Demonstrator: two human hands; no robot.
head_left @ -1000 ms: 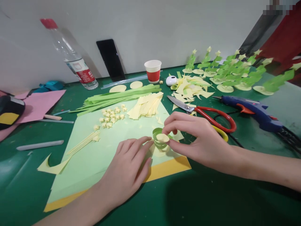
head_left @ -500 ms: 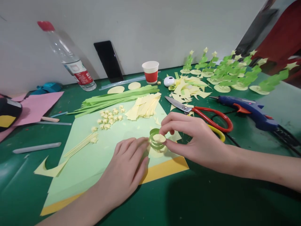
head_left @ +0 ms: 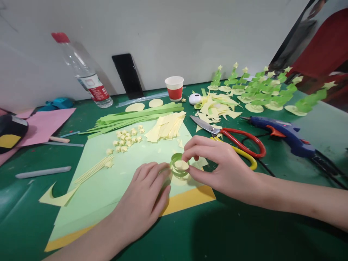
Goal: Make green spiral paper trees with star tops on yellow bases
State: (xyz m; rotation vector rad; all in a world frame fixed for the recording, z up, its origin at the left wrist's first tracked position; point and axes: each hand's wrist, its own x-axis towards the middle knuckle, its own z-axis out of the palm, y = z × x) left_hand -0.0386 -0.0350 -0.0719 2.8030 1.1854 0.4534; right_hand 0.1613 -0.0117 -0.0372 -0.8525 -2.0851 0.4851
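A curled green paper strip (head_left: 178, 173) with a small pale yellow paper disc (head_left: 181, 165) on top stands over a pale yellow paper circle (head_left: 179, 182). My right hand (head_left: 217, 159) pinches the curl's right edge between thumb and index finger. From the other side, my left hand (head_left: 149, 186) lies over the light green sheet (head_left: 119, 185), fingers stretched out and thumb apart, its index fingertip touching the curl's left side. Small folded paper stars (head_left: 126, 141) and narrow pale yellow strips (head_left: 94, 169) rest on the sheet.
Scissors (head_left: 231, 136) and a blue glue gun (head_left: 285, 132) lie right. Behind are green strips (head_left: 136, 117), yellow paper strips (head_left: 167, 126), a paper cup (head_left: 174, 88), a phone (head_left: 127, 76) and a bottle (head_left: 92, 85). Several star-topped green paper plants (head_left: 261, 87) stand back right.
The camera view has tilted slightly, so everything sits a little lower in the picture. Both hands stay at the curl with much the same grip.
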